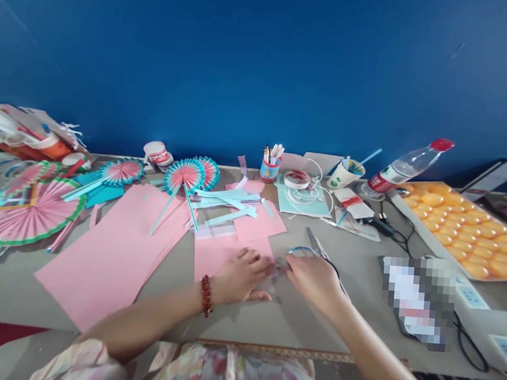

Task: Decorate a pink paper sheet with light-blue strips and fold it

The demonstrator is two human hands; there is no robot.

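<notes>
My left hand (244, 276), a red bead bracelet at its wrist, lies at the right edge of a pink paper sheet (209, 256). Its fingers stretch out over the paper and the thumb stands apart. Just to its right, my right hand (316, 280) is closed, thumb and finger pinched together close to the table. A small see-through piece (277, 268) shows between the two hands; whether the right fingers hold it is unclear. Scissors (321, 247) lie beside and partly beneath the right hand, blades pointing away. A blue-edged ring (302, 249) shows behind that hand, partly hidden.
Pink sheets (114, 250) and pleated paper fans (184, 176) spread leftward. Light-blue strips (226, 202) lie beyond my hands. A pen holder (270, 169), coiled white cable (299, 184), paper cup (345, 176) and tilted bottle (400, 171) stand at the back. A phone (417, 305) lies right.
</notes>
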